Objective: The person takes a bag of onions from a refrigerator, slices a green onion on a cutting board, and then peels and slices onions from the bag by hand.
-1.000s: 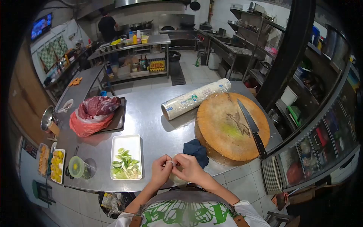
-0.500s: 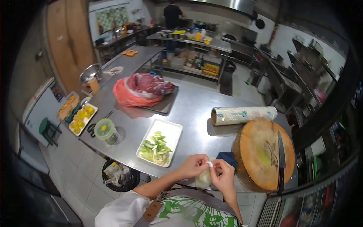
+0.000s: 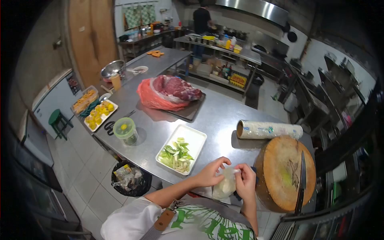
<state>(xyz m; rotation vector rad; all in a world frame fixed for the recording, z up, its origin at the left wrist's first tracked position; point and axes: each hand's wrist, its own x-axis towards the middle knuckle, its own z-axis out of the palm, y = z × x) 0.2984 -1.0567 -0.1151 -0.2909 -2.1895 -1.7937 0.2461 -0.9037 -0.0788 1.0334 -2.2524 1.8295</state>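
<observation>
A small clear plastic bag (image 3: 225, 189) with pale, whitish contents hangs at the table's near edge, in front of my apron. My right hand (image 3: 246, 181) pinches the top of this bag between thumb and fingers. On the opposite side of the bag's mouth, my left hand (image 3: 212, 172) has its fingers curled at the plastic. Just left of my hands lies a white tray (image 3: 195, 141) with chopped green onions (image 3: 177, 155) in its near half. At the right, a black-bladed knife (image 3: 303, 172) rests across the round wooden chopping block (image 3: 276, 176).
A plastic wrap roll (image 3: 270, 130) lies behind the block. Raw meat (image 3: 176, 90) in a red bag sits on a dark tray farther back. Leftward are a lidded tub (image 3: 125, 131), scissors (image 3: 109, 128) and a tray of yellow pieces (image 3: 113, 115). A person (image 3: 202, 22) stands at the back.
My hands have moved slightly apart at the bag's top, and its gathered neck has loosened. The whole view has shifted, with the table things now farther right in the picture.
</observation>
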